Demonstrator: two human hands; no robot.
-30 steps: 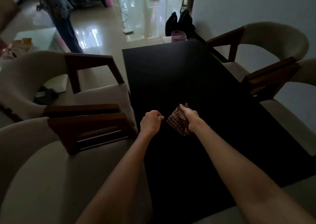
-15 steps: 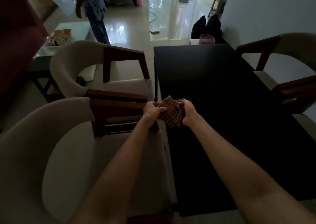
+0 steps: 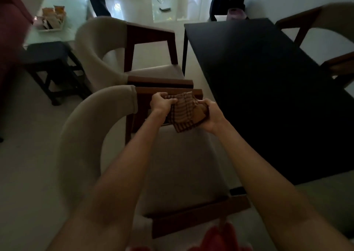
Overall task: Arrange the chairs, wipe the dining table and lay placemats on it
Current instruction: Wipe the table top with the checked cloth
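**Both hands holding a checked cloth above the near chair**

The left hand [image 3: 160, 103] and the right hand [image 3: 211, 114] are gripping one cloth [image 3: 182, 112] between them. The fingers of each hand are curling around its own side of the fabric, so both are grasping it. The cloth is soft and crumpled, with a pattern of dark lines on a light brown ground, and one corner is hanging down below the hands. It is hanging in the air over the seat of the near chair [image 3: 92, 135], just in front of that chair's wooden armrest, and it is not touching the table [image 3: 268, 97].

The table is lying to the right of the hands. Its top is a long, flat rectangle, dark and matte, with thin straight legs at the far end.

The near chair is showing a rounded, padded back in a pale fabric and a frame of reddish brown wood with square edges. A second chair [image 3: 99, 51] of the same shape is standing just behind it, armrest against armrest. On the other side of the table, parts of two more such chairs [image 3: 329, 20] are showing.

Far left, a dark stool [image 3: 46, 57] with crossed legs is standing beside a low pale table [image 3: 76, 13], which is carrying a tray with packets [image 3: 51, 16]. The floor [image 3: 28, 174] is smooth and pale.
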